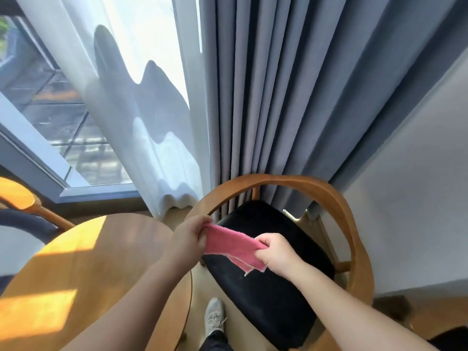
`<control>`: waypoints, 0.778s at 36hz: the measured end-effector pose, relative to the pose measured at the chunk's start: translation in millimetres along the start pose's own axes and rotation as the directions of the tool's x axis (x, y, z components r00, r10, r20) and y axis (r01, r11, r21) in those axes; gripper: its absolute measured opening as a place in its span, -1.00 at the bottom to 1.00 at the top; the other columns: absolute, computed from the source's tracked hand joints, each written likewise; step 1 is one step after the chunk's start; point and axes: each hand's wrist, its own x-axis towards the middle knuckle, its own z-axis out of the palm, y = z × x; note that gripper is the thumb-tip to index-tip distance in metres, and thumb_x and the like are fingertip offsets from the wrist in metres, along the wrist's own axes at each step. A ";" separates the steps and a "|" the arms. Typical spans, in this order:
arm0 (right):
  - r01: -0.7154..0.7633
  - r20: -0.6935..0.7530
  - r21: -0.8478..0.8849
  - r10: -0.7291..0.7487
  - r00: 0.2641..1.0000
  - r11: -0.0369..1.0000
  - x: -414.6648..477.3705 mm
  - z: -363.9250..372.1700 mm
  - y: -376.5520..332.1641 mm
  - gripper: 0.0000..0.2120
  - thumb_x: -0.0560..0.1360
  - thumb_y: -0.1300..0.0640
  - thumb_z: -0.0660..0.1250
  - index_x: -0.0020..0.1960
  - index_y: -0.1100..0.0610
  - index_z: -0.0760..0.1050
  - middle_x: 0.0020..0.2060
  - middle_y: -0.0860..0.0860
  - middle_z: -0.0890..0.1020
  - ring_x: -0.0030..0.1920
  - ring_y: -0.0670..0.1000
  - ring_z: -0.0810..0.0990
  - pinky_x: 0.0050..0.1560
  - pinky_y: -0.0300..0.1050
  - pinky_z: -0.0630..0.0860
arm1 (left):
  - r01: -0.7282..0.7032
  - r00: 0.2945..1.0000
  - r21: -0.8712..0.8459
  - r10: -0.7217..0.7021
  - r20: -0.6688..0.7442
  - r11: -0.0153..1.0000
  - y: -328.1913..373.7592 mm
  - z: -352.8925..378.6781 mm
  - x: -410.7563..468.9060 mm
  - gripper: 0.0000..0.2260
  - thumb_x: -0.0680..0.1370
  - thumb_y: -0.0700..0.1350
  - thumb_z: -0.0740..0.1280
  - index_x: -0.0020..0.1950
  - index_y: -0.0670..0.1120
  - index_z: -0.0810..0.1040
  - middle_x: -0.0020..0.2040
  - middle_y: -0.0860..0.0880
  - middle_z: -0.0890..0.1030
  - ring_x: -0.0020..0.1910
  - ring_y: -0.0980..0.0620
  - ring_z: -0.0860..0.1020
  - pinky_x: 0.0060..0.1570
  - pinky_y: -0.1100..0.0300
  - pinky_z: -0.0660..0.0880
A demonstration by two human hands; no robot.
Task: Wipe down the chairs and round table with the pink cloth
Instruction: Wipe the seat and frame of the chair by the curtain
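The pink cloth [231,245] is stretched between both hands above the front of a chair. My left hand [188,238] pinches its left end and my right hand [274,252] pinches its right end. The chair has a black seat [273,295] and a curved wooden back and arm rail [339,198]. The round wooden table [88,269] lies to the left, under my left forearm, partly lit by sun. A second chair [30,211] with a wooden rail and dark seat shows at the far left.
Grey curtains [291,97] hang right behind the chair, with a sheer white curtain [141,110] and a window [50,102] to the left. A grey wall [417,198] stands at the right. My shoe [214,316] rests on the floor between table and chair.
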 end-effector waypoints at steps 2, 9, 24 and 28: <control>-0.010 0.013 -0.008 0.010 1.000 1.000 20.3 8.0 -8.7 -0.81 0.48 0.33 0.28 -0.13 0.10 0.61 -0.19 0.05 0.66 -0.13 -0.05 0.65 -0.23 -0.27 0.52 | 0.031 0.999 0.010 -0.031 -0.011 0.999 -15.6 -3.8 15.5 -0.74 0.49 -0.31 0.29 0.11 -0.06 0.60 -0.02 0.08 0.60 -0.07 0.15 0.46 -0.11 0.40 0.32; -0.072 0.039 -0.042 0.073 0.997 0.997 120.3 48.7 -33.3 -0.88 0.50 0.25 0.29 -0.07 0.30 0.56 -0.24 0.12 0.61 -0.25 -0.02 0.55 -0.27 -0.19 0.49 | 0.213 0.977 -0.038 -0.213 0.013 0.976 -87.7 -5.9 94.0 -0.83 0.54 -0.20 0.32 0.11 -0.04 0.55 -0.09 0.12 0.53 -0.08 0.11 0.48 -0.17 0.34 0.27; 0.253 0.212 -0.841 -0.140 0.967 0.478 277.4 80.5 -14.3 -0.61 0.55 0.12 0.29 0.34 0.13 0.31 0.14 0.12 0.48 0.07 0.16 0.55 -0.07 0.00 0.45 | 0.390 0.919 0.003 -0.390 0.055 0.921 -185.4 57.1 173.7 -0.71 0.55 -0.17 0.25 0.28 -0.09 0.50 0.17 -0.02 0.56 -0.02 0.10 0.49 0.01 0.20 0.44; 0.676 0.450 -0.687 -0.574 0.685 0.268 302.7 85.1 -29.4 -0.75 0.46 0.16 0.39 0.08 0.24 0.49 -0.02 0.17 0.55 -0.06 0.21 0.53 -0.04 0.14 0.54 | 0.449 0.893 -0.008 -0.448 0.047 0.894 -197.8 62.6 157.7 -0.72 0.55 -0.20 0.23 0.25 -0.10 0.52 0.18 -0.02 0.55 0.02 0.06 0.50 0.05 0.18 0.43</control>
